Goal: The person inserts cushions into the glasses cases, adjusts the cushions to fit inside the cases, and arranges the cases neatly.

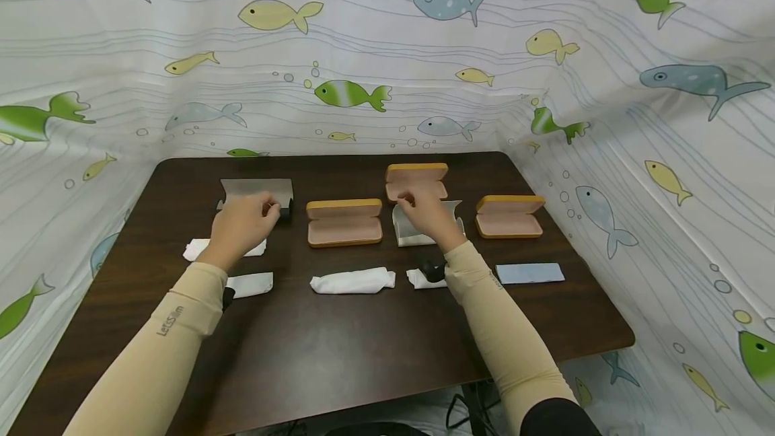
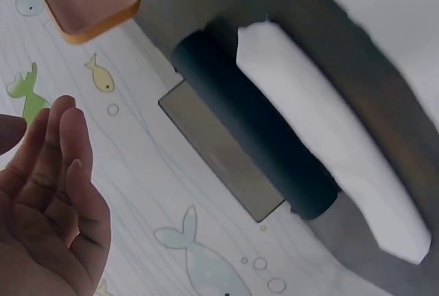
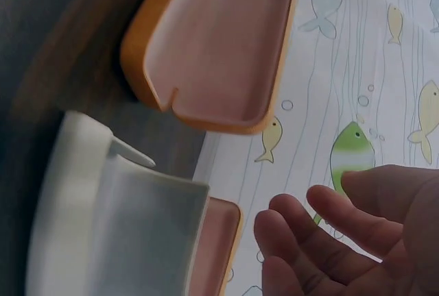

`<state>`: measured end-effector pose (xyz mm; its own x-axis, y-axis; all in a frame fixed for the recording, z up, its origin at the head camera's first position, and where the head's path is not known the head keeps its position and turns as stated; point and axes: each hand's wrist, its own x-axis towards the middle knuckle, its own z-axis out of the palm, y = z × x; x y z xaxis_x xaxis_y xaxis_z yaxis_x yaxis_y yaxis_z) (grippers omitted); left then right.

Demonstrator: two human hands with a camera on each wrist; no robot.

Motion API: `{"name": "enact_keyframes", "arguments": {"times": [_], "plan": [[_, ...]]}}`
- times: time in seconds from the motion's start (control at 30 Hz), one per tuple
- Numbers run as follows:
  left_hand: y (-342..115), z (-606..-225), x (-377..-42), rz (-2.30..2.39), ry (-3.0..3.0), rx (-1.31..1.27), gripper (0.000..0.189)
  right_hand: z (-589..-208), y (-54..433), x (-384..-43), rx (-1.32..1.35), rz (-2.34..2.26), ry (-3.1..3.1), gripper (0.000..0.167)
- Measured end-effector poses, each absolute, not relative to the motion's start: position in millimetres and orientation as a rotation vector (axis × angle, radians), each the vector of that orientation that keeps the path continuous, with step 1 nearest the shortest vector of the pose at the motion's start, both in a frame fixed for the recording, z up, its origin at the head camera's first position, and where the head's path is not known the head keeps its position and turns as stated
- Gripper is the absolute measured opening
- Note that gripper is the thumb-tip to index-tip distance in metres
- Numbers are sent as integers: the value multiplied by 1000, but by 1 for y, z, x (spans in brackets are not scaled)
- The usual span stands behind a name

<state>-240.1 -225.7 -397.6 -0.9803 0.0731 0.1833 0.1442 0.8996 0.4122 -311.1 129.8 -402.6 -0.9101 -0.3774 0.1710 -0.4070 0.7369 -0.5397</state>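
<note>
My left hand (image 1: 245, 224) is raised over the table's left side, fingers loosely bent and holding nothing. Just beyond it stands an open dark case with a grey lid (image 1: 257, 186), partly hidden in the head view; the left wrist view shows its dark rounded body (image 2: 254, 125) apart from the hand (image 2: 55, 200). My right hand (image 1: 426, 215), also holding nothing, hovers above an open pale case (image 1: 413, 237). In the right wrist view the curved pale case (image 3: 147, 220) lies left of the relaxed fingers. Behind it, an open orange case with pink lining (image 1: 416, 171) is partly covered by the hand.
Two more open orange cases (image 1: 345, 224) (image 1: 510, 217) stand mid-table and at right. White folded bundles (image 1: 353, 281) (image 1: 249, 284) (image 1: 424, 279) lie nearer, one more (image 1: 254, 249) by the left wrist. A flat light-blue cloth (image 1: 530, 273) lies right. Fish-print sheeting (image 1: 363, 46) surrounds the dark table (image 1: 339, 342).
</note>
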Motion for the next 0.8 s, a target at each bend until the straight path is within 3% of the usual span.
{"name": "enact_keyframes", "arguments": {"times": [0.27, 0.8], "plan": [[-219, -416, -236, -701, -2946, -209, 28, -418, 129, -291, 603, 882, -2966, 26], [-194, -439, -223, -784, -3028, -281, 26, -437, 118, -275, 795, 878, -3135, 26]]}}
